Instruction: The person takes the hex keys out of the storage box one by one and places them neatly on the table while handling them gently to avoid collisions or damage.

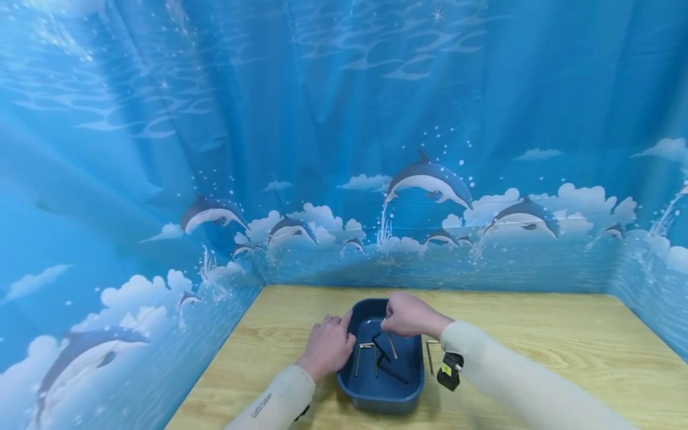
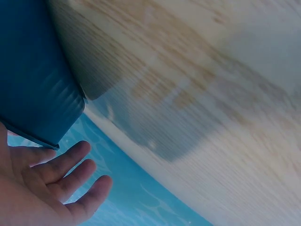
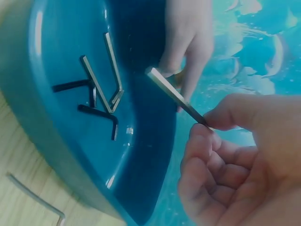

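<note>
A blue plastic tub sits on the table with several hex keys inside. My right hand is over the tub's right side, its thumb and index finger pinching one end of a brass-coloured hex key. The long arm of that key points down into the tub; the pinched end is hidden by the fingertips. My left hand is at the left rim, thumb over the edge and index finger against the outside, other fingers spread. Inside lie two brass-coloured hex keys and two black hex keys.
Just right of the tub, another brass-coloured hex key lies on the wooden table. A blue curtain printed with dolphins surrounds the table at the back and sides. A small black device is strapped to the right wrist.
</note>
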Available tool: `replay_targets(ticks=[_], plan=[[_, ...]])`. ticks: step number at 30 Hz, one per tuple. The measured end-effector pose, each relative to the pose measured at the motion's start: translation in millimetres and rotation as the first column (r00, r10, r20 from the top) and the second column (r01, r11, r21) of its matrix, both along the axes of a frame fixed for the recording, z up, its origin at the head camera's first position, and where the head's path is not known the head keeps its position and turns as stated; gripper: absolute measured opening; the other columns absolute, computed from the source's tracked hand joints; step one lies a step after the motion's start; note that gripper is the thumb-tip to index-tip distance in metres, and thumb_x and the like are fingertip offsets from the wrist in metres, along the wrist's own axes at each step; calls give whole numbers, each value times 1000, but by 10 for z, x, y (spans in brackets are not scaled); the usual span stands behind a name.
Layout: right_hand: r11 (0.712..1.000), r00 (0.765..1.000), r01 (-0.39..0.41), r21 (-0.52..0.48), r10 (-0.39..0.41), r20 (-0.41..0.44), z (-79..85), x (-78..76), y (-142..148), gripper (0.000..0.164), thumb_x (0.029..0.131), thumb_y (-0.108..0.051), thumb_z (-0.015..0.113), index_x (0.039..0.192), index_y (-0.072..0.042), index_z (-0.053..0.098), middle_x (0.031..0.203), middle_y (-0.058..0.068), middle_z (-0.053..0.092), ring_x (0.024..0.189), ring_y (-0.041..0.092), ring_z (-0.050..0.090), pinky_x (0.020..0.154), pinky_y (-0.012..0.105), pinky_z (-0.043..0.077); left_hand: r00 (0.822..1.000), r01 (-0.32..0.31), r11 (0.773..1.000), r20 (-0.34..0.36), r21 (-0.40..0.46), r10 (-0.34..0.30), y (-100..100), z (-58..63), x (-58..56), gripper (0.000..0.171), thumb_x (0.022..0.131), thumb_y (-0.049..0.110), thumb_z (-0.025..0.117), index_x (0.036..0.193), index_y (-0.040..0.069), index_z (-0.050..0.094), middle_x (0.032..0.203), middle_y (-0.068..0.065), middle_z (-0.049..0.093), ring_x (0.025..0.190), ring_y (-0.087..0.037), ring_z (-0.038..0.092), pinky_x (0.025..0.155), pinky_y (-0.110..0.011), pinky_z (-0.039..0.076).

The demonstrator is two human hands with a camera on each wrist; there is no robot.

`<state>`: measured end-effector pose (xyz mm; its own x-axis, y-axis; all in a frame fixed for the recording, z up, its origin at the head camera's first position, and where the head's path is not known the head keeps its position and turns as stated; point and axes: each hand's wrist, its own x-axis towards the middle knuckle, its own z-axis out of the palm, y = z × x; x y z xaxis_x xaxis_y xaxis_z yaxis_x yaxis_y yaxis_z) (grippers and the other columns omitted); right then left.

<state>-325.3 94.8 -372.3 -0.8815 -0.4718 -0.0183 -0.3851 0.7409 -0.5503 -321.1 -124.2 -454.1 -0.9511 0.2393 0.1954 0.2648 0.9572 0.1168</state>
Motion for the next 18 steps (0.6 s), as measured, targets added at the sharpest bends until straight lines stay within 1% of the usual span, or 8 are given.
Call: replay_targets(ticks=[6, 9, 11, 14, 18], plan=[[999, 999, 6, -42, -8, -52, 74, 193, 217, 45, 88, -13, 62, 48, -19, 42, 42, -10, 33, 39, 9, 27, 51, 25, 31, 1000, 14, 1000, -12, 3, -14, 13, 8, 1, 54, 101, 32, 49, 150, 10, 48, 133, -14, 64, 126, -31, 56, 100, -56, 48], [998, 998, 28, -55, -32, -63, 77, 260, 323, 45, 87, -12, 62, 48, -18, 39, 44, -10, 29, 41, 10, 24, 52, 25, 31, 1000, 14, 1000, -8, 9, -14, 7, 8, 10, 54, 100, 31, 49, 150, 9, 48, 133, -14, 64, 126, -32, 56, 100, -56, 48], [997, 997, 53, -62, -56, -60, 71, 292, 401, 45, 87, -13, 62, 49, -18, 39, 44, -9, 30, 41, 10, 26, 53, 26, 33, 1000, 11, 1000, -3, 12, -11, 3, 7, 11, 54, 100, 31, 49, 150, 9, 48, 133, -14, 64, 125, -32, 56, 100, -57, 48], [993, 993, 103, -59, -107, -50, 28, 316, 519, 46, 88, -15, 64, 49, -18, 39, 44, -8, 32, 41, 10, 28, 53, 25, 34, 1000, 10, 1000, 0, 16, -10, 1, 8, 12, 54, 100, 31, 48, 150, 10, 48, 133, -14, 64, 125, -32, 56, 100, -57, 48], [987, 987, 153, -54, -156, -44, -96, 340, 644, 47, 88, -14, 64, 49, -17, 39, 42, -7, 36, 40, 9, 33, 52, 25, 36, 1000, 11, 1000, 3, 19, -11, -5, 8, 24, 54, 100, 31, 49, 150, 9, 48, 133, -15, 63, 125, -33, 55, 101, -57, 47]])
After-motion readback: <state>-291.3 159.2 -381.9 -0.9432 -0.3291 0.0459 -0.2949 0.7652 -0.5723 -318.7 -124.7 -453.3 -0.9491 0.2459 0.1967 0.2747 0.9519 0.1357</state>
